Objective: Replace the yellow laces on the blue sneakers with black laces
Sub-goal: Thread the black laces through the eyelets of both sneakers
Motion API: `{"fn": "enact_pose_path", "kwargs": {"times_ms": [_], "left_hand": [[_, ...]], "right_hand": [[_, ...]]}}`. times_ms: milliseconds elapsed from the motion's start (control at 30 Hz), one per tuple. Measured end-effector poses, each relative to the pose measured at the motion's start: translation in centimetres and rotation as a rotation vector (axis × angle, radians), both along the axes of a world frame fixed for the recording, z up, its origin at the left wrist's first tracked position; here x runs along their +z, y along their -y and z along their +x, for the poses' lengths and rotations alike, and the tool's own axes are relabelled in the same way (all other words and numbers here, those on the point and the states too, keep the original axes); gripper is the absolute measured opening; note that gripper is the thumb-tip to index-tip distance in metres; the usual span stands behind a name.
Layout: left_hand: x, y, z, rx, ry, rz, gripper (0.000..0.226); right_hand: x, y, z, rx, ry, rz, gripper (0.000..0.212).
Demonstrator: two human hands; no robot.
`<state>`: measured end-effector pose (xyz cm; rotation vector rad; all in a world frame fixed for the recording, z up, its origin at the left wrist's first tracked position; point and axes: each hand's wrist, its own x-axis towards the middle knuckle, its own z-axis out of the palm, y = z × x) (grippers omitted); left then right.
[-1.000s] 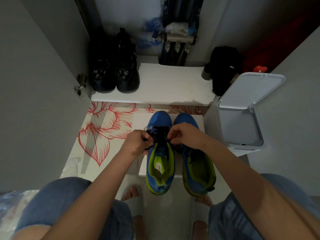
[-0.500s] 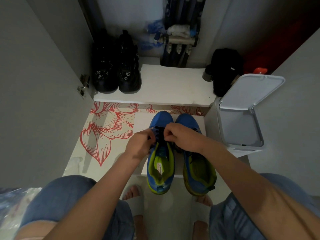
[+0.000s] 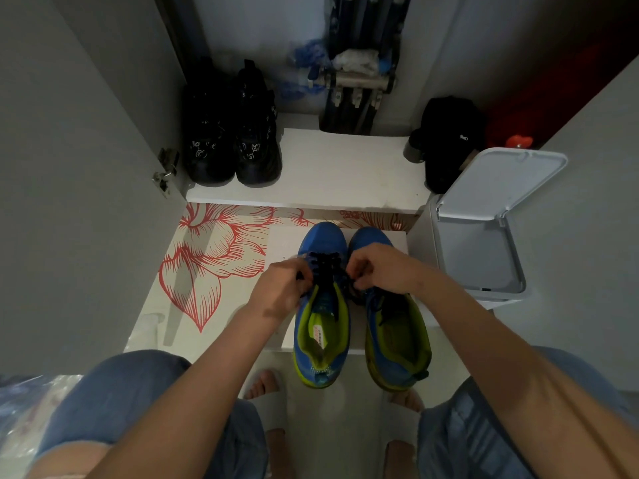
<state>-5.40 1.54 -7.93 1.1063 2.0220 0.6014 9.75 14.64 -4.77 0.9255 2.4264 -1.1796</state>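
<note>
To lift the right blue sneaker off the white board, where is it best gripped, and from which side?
Likely its heel collar, from above on the near side: the right blue sneaker lies heel toward the person, opening upward, heel overhanging the white board, while the right hand covers its front.

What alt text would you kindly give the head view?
Left hand and right hand pinch the black laces of the left sneaker, blue, beside the right sneaker. Behind, black boots sit on a shelf; a white bin stands open.
</note>
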Motion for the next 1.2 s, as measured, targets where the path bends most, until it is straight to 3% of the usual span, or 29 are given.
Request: {"fn": "enact_pose_path", "kwargs": {"times_ms": [233,433,700,967,1200], "left_hand": [[0.6,0.2,0.6,-0.095,-0.163,0.036,0.023],[0.9,0.2,0.2,-0.123,-0.090,-0.035,0.023],[0.4,-0.1,0.8,-0.008,-0.048,-0.040,0.015],[0.7,0.1,0.0,-0.058,-0.026,-0.079,0.032],[0.7,0.1,0.4,0.000,0.021,0.007,0.023]], "right_hand": [[-0.9,1.0,-0.5,-0.028,-0.077,0.015,0.013],[-1.3,1.3,-0.9,0.070,-0.024,0.131,0.014],[-1.2,1.5,-1.1,0.023,-0.075,0.036,0.012],[-1.4,0.9,-0.9,-0.012,-0.059,-0.015,0.016],[-1.4,0.8,-0.5,0.012,-0.083,0.008,0.014]]}}
